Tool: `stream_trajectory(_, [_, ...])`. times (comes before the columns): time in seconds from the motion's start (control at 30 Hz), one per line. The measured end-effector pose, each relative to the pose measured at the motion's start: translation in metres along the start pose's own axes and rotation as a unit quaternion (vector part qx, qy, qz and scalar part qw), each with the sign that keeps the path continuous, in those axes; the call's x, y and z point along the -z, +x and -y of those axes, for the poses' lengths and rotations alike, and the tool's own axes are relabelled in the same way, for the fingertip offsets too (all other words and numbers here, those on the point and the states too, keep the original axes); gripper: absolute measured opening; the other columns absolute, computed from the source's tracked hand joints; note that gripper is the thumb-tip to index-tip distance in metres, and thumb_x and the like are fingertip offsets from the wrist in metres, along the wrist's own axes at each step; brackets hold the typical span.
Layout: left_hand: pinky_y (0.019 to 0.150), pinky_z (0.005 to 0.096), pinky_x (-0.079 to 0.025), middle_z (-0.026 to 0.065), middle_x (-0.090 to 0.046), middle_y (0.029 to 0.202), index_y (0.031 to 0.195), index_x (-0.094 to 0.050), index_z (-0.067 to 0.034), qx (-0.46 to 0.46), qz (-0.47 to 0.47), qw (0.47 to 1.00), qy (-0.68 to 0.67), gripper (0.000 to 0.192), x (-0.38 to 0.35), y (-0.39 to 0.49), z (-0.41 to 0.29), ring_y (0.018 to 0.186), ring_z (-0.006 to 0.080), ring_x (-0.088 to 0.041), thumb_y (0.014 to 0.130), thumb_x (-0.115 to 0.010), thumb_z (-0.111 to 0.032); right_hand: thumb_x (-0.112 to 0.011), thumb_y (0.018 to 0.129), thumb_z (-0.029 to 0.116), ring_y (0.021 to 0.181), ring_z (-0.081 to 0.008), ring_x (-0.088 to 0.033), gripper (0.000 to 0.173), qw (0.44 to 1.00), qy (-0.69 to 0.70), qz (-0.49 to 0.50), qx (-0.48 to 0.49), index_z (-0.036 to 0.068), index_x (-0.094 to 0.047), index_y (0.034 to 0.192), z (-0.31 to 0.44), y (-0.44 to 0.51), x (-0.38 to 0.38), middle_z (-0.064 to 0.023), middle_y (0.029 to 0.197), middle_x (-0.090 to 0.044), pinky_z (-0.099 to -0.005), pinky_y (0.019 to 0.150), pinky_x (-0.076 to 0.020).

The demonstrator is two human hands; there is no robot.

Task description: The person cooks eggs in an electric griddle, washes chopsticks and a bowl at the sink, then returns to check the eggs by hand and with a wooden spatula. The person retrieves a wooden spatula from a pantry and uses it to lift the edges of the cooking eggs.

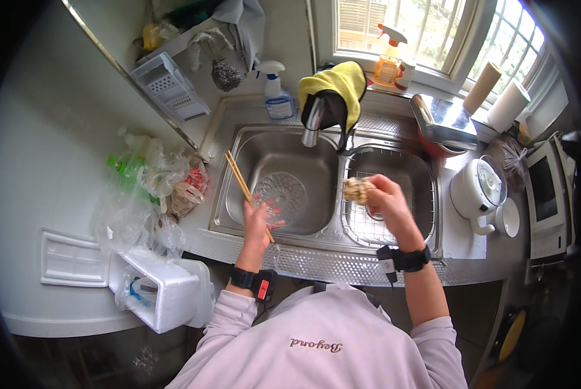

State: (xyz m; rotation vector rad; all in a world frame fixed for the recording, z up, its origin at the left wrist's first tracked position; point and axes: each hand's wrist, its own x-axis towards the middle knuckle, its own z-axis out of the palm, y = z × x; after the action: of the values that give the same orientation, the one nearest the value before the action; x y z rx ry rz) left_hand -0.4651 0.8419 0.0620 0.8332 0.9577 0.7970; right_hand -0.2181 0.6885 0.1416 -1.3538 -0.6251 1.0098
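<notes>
Over the left sink basin (pixel 300 163), my left hand (pixel 257 223) holds a clear patterned glass dish (pixel 283 194), its fingers showing through the glass. A pair of wooden chopsticks (pixel 239 176) is in the same hand, slanting up to the left across the basin's edge. My right hand (pixel 390 202) is raised above the right basin (pixel 419 180) and pinches a crumpled tan scrubber or cloth (pixel 357 190); which of these it is I cannot tell. A wire rack (pixel 363 228) lines the right basin beneath that hand.
A yellow cloth (pixel 339 87) drapes over the faucet (pixel 312 127). Behind the sink stands a blue spray bottle (pixel 278 104). Plastic bags (pixel 161 170) and an open white foam box (pixel 173 291) lie left. At right are a white kitchen appliance (pixel 472 189), a white bowl (pixel 508 218) and a microwave (pixel 545 194).
</notes>
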Motion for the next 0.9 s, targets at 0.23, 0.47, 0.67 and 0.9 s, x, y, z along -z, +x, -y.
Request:
stream_trajectory(0.23, [0.053,0.0366,-0.057,0.0117,-0.051,0.108,0.124,-0.03,-0.016,-0.001,0.038,0.999,0.016,0.035,-0.054,-0.029,0.029,0.089,0.0247,-0.06,0.095,-0.043,-0.032,-0.059,0.075,0.002,0.078,-0.0287,-0.062,0.02,0.931,-0.274,-0.037,0.238,0.0,-0.059,0.096,-0.023,0.002,-0.057,-0.0134,0.087,-0.058,-0.0354,0.071,-0.0503])
stream_trajectory(0.47, [0.088,0.0289,-0.04,0.0063,-0.048,0.112,0.122,-0.039,-0.007,-0.136,0.062,0.988,0.048,0.034,-0.086,-0.045,0.042,0.103,0.0144,-0.047,0.098,-0.04,-0.03,-0.066,0.073,0.005,0.094,-0.0335,-0.055,0.026,0.935,-0.261,0.028,0.239,0.0,-0.06,0.097,-0.051,0.008,-0.073,-0.0159,0.093,-0.056,-0.0377,0.079,-0.0464])
stream_trajectory(0.67, [0.086,0.0271,-0.041,0.0056,-0.05,0.108,0.12,-0.041,-0.007,-0.117,0.072,0.99,0.04,0.03,-0.091,-0.047,0.035,0.097,0.0134,-0.051,0.098,-0.042,-0.027,-0.054,0.078,0.013,0.074,-0.0337,-0.061,0.019,0.886,-0.344,0.251,0.182,0.0,-0.062,0.09,-0.03,-0.009,-0.061,-0.0204,0.084,-0.062,-0.0399,0.067,-0.0478])
stream_trajectory(0.9, [0.05,0.0273,-0.052,0.0072,-0.05,0.109,0.121,-0.036,-0.011,-0.035,0.089,0.99,0.1,0.03,-0.098,-0.049,0.027,0.088,0.0172,-0.058,0.097,-0.04,-0.028,-0.059,0.075,0.014,0.086,-0.0246,-0.058,0.015,0.693,-0.599,0.167,0.366,0.007,-0.065,0.087,-0.001,-0.017,-0.032,-0.0086,0.092,-0.058,-0.0368,0.069,-0.0491])
